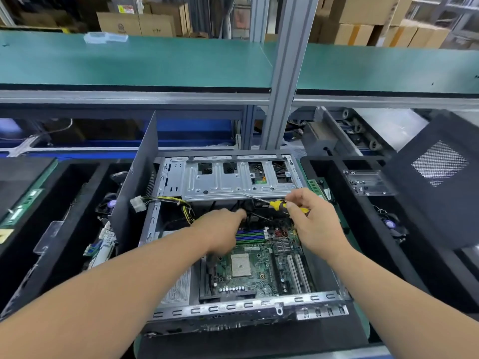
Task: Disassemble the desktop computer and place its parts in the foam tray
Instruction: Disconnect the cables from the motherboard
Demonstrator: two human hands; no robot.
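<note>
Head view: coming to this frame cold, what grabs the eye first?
The open computer case at centre, its green motherboard bare, with both forearms reaching in. The right hand holds a yellow screwdriver just under the silver drive cage, while the left hand reaches into the black cables beside it. Black foam trays flank the case on both sides, already holding parts.

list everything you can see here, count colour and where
computer case: 1, grey metal, open, centre of bench
motherboard: 1, green, inside case
drive cage: 1, silver, far end of case
cable bundle: 1, yellow and black, white plug, left inside case
screwdriver: 1, yellow handle, in right hand
foam trays: 2, black, either side of case
side panel: 1, black, mesh vent, on right tray
cardboard boxes: several, brown, background
left hand: reaching into case
right hand: gripping screwdriver
</note>
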